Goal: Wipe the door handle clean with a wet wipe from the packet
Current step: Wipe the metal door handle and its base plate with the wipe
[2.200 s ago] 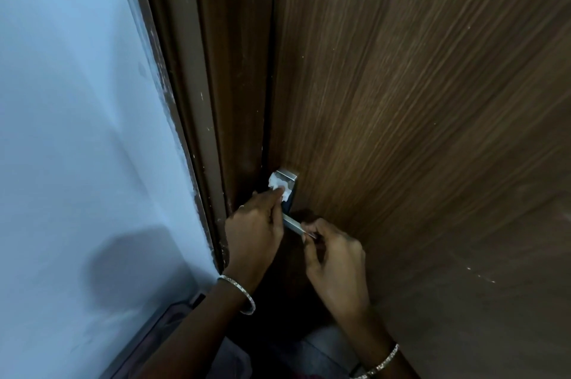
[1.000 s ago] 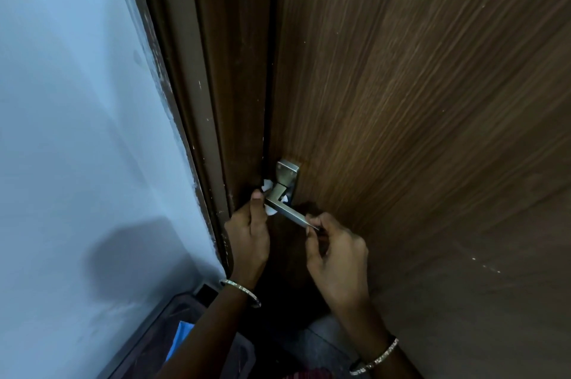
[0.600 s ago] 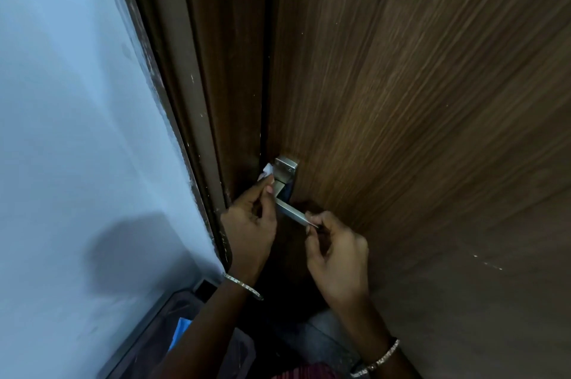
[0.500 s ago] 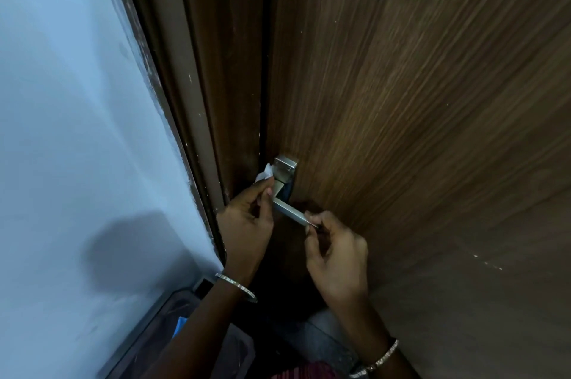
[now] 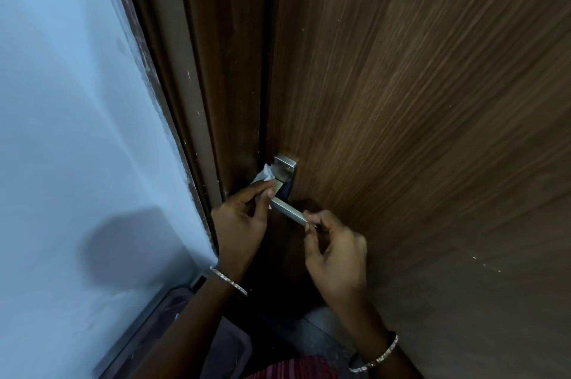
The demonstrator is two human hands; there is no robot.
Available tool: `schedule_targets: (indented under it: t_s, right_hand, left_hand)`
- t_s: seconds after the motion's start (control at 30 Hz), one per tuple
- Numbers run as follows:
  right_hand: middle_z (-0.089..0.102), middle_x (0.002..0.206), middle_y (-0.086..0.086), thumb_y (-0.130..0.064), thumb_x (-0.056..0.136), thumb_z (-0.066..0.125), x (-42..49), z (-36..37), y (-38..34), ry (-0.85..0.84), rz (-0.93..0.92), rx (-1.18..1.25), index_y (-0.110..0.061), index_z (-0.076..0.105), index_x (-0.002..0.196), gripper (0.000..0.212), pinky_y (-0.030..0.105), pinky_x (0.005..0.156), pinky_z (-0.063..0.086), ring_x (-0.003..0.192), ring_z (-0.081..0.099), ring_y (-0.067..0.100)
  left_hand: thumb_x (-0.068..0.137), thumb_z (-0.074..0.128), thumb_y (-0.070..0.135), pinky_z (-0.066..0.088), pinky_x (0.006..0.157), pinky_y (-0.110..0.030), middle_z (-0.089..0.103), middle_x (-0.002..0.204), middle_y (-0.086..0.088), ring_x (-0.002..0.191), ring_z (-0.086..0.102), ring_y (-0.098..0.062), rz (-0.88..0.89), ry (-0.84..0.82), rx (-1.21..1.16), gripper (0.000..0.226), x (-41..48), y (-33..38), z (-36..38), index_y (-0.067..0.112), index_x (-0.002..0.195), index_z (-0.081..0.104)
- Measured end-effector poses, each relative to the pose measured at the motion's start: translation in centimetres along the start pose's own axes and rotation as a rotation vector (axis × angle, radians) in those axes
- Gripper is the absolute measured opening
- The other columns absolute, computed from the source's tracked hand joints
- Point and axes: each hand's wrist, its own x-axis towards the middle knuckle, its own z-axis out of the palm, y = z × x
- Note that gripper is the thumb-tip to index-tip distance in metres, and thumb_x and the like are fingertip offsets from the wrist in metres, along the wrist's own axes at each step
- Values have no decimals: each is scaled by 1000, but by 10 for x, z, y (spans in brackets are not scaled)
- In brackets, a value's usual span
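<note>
While the left hand pinches the white wet wipe against the base of the door handle, near the middle of the frame, the wiping is clearly under way but, as I judge, not finished: the long lever is bare and the wipe works only at the square plate. The right hand holds the lever's free end between closed fingers, steadying it. The packet is not visible. Compared with two seconds ago, the wipe now sits at the left edge of the plate, not over its face.
</note>
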Motion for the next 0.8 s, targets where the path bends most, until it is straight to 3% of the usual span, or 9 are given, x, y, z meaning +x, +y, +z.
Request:
schedule_targets:
  t_s: [0.1,0.2,0.37,0.5,0.6,0.67,0.8]
  right_hand:
    - [77,106,-2,-6,89,64,-1,2,-2,7,20,8,-15,73,107,23,34,83,61,96,74,9]
    - [79,102,-4,-5,87,65,2,1,-2,25,25,25,-15,75,104,22,34,80,62,92,76,10]
    - [78,100,-9,-6,86,66,7,-1,-2,-2,61,46,-21,76,102,24,34,81,62,88,75,8]
    - [79,98,-9,-12,87,65,10,-2,-4,13,88,30,-24,77,105,25,30,85,60,86,75,11]
    - [77,107,-10,-19,94,62,6,-2,-7,-12,63,56,-26,74,116,26,19,87,58,98,72,2]
    - [76,112,-12,-27,96,61,5,-3,-5,-45,42,91,-28,71,121,27,15,87,57,103,69,-3]
    - [73,115,-16,-22,96,65,4,-11,5,-118,66,247,-26,67,127,32,9,86,53,107,66,-9]
  left_hand:
    - [90,73,17,51,88,-11,70,109,24,99,69,7,47,9,49,24,-5,-6,-9,25,112,77]
    - [88,73,6,52,90,-14,74,112,12,102,69,4,114,23,75,32,-15,-9,-13,23,114,76]
    - [88,68,2,50,98,-19,72,118,6,112,65,-1,224,44,167,31,-30,-4,-12,16,114,76]
    - [91,56,3,41,109,-19,74,117,-6,115,65,-15,396,-194,193,28,-62,0,-4,7,110,76]
    - [87,57,4,49,95,-24,75,105,-13,100,69,-25,432,-369,143,24,-93,1,8,2,101,76]
    - [86,60,4,51,86,-25,75,98,-14,94,66,-22,441,-389,104,19,-96,3,13,0,96,76]
    - [88,56,0,47,98,-21,73,108,-5,106,65,-17,376,-333,61,22,-85,8,11,5,100,74]
